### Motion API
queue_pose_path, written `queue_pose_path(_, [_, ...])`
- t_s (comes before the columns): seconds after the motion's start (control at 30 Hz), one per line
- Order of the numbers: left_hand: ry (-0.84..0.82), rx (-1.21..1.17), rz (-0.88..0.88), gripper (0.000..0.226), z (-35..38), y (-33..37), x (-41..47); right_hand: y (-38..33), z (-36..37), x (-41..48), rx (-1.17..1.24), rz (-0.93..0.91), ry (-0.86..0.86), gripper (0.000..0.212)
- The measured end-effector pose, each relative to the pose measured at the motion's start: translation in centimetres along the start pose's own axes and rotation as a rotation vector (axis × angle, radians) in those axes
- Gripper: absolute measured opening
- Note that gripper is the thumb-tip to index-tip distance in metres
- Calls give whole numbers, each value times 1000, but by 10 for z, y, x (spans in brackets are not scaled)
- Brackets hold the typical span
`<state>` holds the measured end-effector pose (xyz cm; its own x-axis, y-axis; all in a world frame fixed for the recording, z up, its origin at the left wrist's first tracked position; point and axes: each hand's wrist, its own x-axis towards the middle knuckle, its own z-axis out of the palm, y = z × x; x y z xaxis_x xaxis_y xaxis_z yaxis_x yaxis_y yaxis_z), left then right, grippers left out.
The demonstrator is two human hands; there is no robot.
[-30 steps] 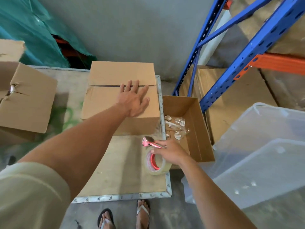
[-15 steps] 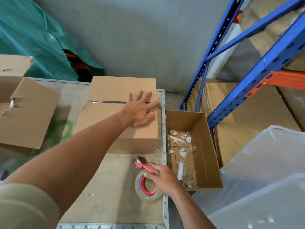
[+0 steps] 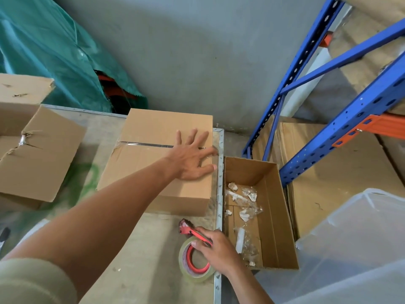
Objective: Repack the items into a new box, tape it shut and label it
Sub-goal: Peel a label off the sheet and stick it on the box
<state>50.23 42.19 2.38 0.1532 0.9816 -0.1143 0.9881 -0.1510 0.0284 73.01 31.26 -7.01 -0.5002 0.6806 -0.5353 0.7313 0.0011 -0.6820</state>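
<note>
A closed cardboard box point(image 3: 153, 167) stands on the table point(image 3: 135, 255), a strip of clear tape running along its top seam. My left hand point(image 3: 192, 156) lies flat on the box's right end, fingers spread, over the seam. Near the table's right edge lies a roll of clear tape point(image 3: 195, 266) with a red core. My right hand point(image 3: 217, 249) rests on that roll and grips a red box cutter point(image 3: 190, 231), whose head points up-left.
An open cardboard box point(image 3: 274, 216) with plastic scraps sits on the floor right of the table. A torn box point(image 3: 39, 154) lies at the table's left. Blue shelving point(image 3: 341, 119), flat cardboard sheets point(image 3: 333, 183) and a clear plastic bin point(image 3: 359, 244) stand at right.
My left hand slid right along the box top to its right end. My head moved closer; my right hand stayed on the tape roll with the cutter.
</note>
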Motion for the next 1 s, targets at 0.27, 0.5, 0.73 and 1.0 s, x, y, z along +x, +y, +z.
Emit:
queue_pose_path(0.27, [80, -113, -79, 73, 7, -2, -24, -1, 3, -8, -172, 20, 21, 39])
queue_pose_path(0.5, [191, -262, -303, 61, 21, -9, -88, -9, 14, -6, -358, -5, 60, 35])
queue_pose_path(0.73, [232, -271, -543, 61, 38, 4, -129, -33, -21, -14, -200, 6, 119, 50])
queue_pose_path(1.0, [529, -663, -1094, 98, 44, 56, -120, -140, -130, 55, -304, -370, 488, 37])
